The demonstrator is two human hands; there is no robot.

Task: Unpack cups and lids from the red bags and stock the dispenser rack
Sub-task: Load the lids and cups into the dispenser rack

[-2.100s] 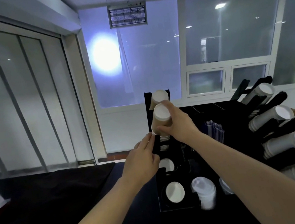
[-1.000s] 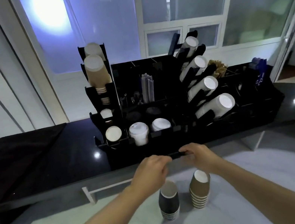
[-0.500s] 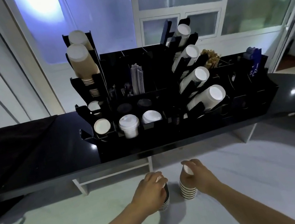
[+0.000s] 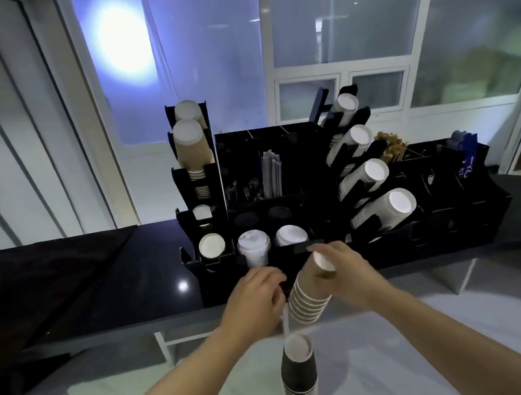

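Brown cup stack (image 4: 308, 297) now lifted, right hand (image 4: 346, 276) gripping; left hand (image 4: 256, 302) clenched, contents unclear.

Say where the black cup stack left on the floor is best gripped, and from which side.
Grip the black cup stack around its smooth upper wall, just under the top rim, coming from above. It stands upright, mouth up and apart from everything, and a grip that low on the top cup should lift the ones nested below. The left hand looks nearer.
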